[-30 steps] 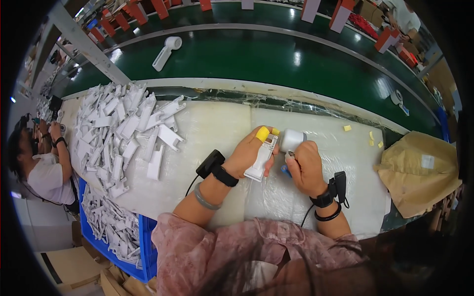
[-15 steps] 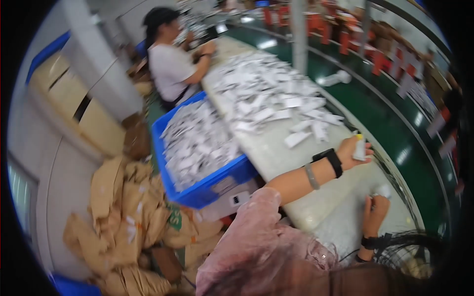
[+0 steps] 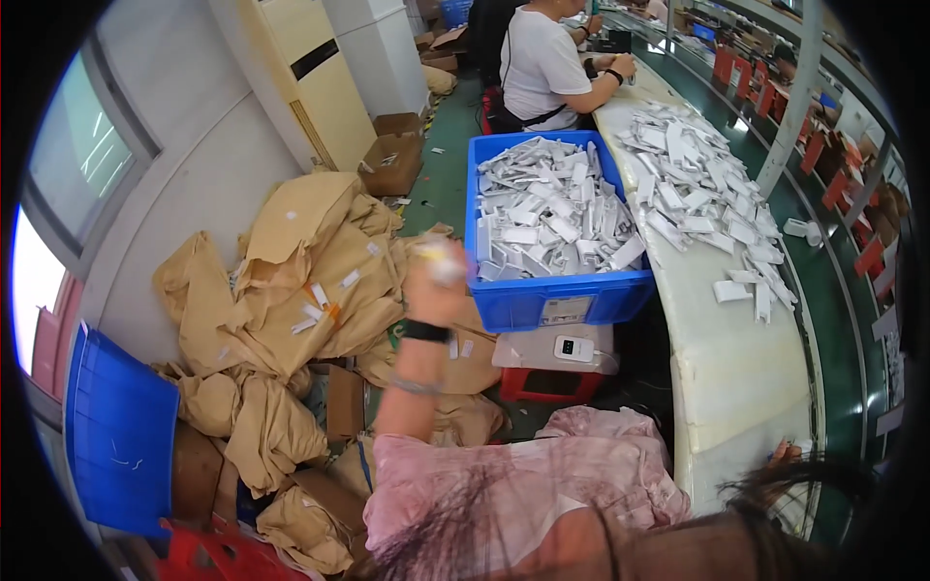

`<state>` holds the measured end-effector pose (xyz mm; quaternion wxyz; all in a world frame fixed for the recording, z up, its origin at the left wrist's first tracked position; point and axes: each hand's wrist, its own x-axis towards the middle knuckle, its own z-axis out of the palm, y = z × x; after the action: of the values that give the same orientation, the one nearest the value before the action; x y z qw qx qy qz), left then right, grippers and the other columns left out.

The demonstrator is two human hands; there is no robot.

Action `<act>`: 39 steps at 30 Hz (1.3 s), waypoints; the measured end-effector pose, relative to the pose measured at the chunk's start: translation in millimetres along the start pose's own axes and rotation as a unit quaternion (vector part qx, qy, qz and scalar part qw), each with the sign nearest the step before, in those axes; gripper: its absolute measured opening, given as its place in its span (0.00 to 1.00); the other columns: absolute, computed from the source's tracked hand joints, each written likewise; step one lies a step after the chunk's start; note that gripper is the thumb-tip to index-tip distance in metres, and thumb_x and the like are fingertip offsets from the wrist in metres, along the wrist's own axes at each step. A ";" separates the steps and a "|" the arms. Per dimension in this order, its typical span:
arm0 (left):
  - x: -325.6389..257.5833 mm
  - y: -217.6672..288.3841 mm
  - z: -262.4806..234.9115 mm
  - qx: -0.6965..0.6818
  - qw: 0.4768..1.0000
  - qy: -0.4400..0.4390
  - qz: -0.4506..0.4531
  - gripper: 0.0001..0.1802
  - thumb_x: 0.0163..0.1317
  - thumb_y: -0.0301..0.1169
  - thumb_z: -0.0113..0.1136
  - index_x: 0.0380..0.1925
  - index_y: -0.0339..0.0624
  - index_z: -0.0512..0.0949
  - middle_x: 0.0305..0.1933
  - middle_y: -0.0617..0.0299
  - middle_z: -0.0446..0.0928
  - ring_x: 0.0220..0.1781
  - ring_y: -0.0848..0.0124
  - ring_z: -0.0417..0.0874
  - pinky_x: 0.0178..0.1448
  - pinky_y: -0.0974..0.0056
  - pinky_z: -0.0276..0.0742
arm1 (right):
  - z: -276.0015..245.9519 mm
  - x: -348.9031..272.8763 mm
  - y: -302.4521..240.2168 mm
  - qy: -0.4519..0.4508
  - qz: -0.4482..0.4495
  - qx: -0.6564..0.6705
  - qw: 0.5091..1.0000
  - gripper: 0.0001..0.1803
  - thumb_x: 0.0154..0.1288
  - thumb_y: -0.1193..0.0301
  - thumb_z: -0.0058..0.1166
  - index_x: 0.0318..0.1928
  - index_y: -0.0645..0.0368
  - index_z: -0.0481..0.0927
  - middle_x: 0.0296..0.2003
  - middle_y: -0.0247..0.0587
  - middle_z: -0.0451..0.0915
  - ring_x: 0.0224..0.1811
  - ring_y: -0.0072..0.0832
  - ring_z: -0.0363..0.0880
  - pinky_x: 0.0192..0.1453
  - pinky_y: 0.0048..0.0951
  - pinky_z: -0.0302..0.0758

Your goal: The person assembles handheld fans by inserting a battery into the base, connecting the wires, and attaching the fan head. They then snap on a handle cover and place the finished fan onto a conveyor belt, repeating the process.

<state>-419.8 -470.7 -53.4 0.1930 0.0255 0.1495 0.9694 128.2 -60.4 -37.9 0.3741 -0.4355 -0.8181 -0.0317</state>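
Observation:
My left hand [image 3: 436, 290] is held out over the brown sacks, just left of the blue bin. It is smeared by motion, but a small white-and-yellow piece [image 3: 446, 263] shows at its fingers; its exact kind is unclear. A black band and a pale bracelet circle that wrist. Dark hair strands largely cover my right hand [image 3: 783, 455], low over the near end of the table; its fingers cannot be made out. White plastic housings [image 3: 552, 208] fill the blue bin [image 3: 562, 295], and more white housings [image 3: 693, 179] lie heaped on the table.
Crumpled brown sacks [image 3: 300, 281] cover the floor at left, near an upright blue bin [image 3: 121, 431] and a red plastic item [image 3: 223, 557]. Beneath the filled bin is a stool [image 3: 547, 382] bearing a white device [image 3: 573, 349]. A co-worker [image 3: 547, 68] works at the pale table [image 3: 727, 373].
My left hand has swung from over the table leftward past the filled bin, still with the white-and-yellow piece. The view has turned left, and my right hand is now mostly hidden.

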 end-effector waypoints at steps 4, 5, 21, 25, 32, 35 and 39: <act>-11.2 173.3 46.0 0.037 0.944 0.012 0.328 0.23 0.69 0.41 0.43 0.54 0.33 0.68 0.56 0.45 0.72 0.56 0.53 0.75 0.59 0.49 0.76 | 1.6 -1.5 5.7 0.031 -0.030 0.011 0.999 0.18 0.70 0.67 0.49 0.24 0.64 0.68 0.19 0.44 0.68 0.24 0.40 0.64 0.32 0.40 0.60; -13.4 173.1 65.8 -0.015 0.939 0.022 0.344 0.24 0.69 0.43 0.42 0.55 0.35 0.68 0.57 0.46 0.72 0.56 0.53 0.75 0.59 0.48 0.75 | -1.2 -3.3 5.1 0.042 -0.019 0.049 0.998 0.17 0.70 0.67 0.49 0.24 0.64 0.68 0.19 0.45 0.68 0.24 0.41 0.65 0.32 0.40 0.61; -32.7 -381.1 256.6 0.158 0.712 -0.407 -0.550 0.17 0.67 0.36 0.52 0.53 0.42 0.72 0.44 0.64 0.76 0.39 0.72 0.73 0.42 0.65 0.73 | -17.5 2.6 -7.8 0.094 0.041 0.065 0.993 0.09 0.56 0.70 0.60 0.25 0.57 0.74 0.22 0.41 0.73 0.30 0.42 0.70 0.40 0.40 0.65; -106.8 -508.0 249.5 0.275 0.572 -0.475 -0.609 0.18 0.67 0.40 0.52 0.51 0.41 0.73 0.47 0.58 0.79 0.50 0.65 0.79 0.49 0.59 0.77 | -21.6 4.2 -4.0 0.127 0.091 0.059 0.986 0.07 0.57 0.70 0.60 0.27 0.57 0.75 0.23 0.39 0.74 0.31 0.40 0.72 0.42 0.38 0.65; -201.3 -565.0 177.2 0.359 0.524 -0.660 -0.401 0.21 0.68 0.34 0.53 0.58 0.38 0.66 0.48 0.60 0.74 0.49 0.75 0.76 0.51 0.71 0.74 | -13.9 -0.6 1.7 0.075 0.138 0.096 0.983 0.14 0.48 0.67 0.60 0.37 0.54 0.76 0.30 0.41 0.75 0.37 0.41 0.74 0.44 0.42 0.67; -192.4 -569.5 177.5 0.366 0.510 -0.657 -0.417 0.20 0.68 0.33 0.53 0.57 0.38 0.67 0.49 0.58 0.73 0.43 0.72 0.79 0.46 0.69 0.77 | -13.9 -7.0 9.3 0.056 0.166 0.129 0.976 0.13 0.52 0.66 0.60 0.37 0.54 0.75 0.29 0.39 0.77 0.36 0.42 0.75 0.41 0.43 0.68; -183.1 -567.4 179.3 0.366 0.544 -0.562 -0.504 0.21 0.69 0.36 0.53 0.56 0.37 0.66 0.48 0.57 0.73 0.39 0.70 0.80 0.40 0.69 0.79 | 0.2 -1.0 6.9 0.129 0.115 0.143 0.974 0.09 0.53 0.69 0.60 0.35 0.57 0.77 0.26 0.40 0.81 0.30 0.39 0.80 0.34 0.38 0.73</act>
<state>-23.4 9.4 -51.0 0.6686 0.5541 0.3402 0.3609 133.5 -56.7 -40.6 0.5364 -0.4611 -0.7031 0.0731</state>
